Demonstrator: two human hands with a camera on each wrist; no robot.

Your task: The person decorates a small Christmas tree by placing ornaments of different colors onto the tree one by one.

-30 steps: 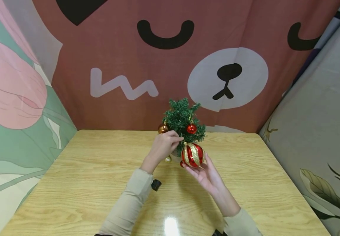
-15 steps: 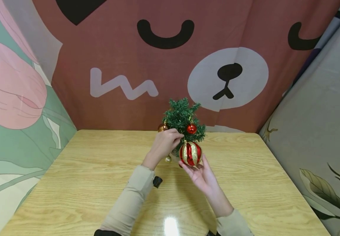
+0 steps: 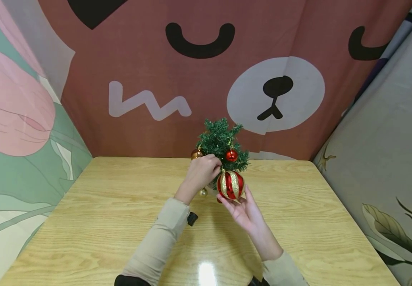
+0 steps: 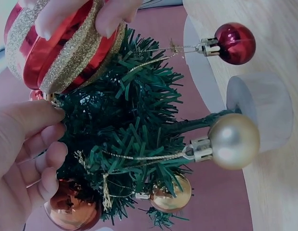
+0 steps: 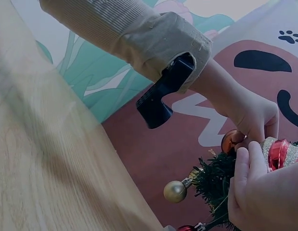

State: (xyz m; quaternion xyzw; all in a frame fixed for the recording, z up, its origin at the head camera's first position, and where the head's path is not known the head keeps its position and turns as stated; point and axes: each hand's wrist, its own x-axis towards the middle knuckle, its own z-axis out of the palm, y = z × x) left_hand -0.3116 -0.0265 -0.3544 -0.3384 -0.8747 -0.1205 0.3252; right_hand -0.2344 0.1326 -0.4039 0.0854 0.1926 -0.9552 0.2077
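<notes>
Wooden table [image 3: 102,222]: one mini tree [image 3: 222,143], five baubles; left hand [image 3: 200,172] pinches branch, right hand [image 3: 243,210] cups striped bauble [image 3: 230,185].

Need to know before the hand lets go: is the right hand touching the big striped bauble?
Touching. The left wrist view shows fingertips of the right hand pressed on the striped bauble.

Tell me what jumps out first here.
A small green tree stands at the far middle of the wooden table, in front of a big cartoon bear cloth. The right hand cups a red and gold striped ball from below at the tree's front, while the left hand pinches at the ball's top by the branches. Smaller red, gold and copper baubles hang on the tree.
</notes>
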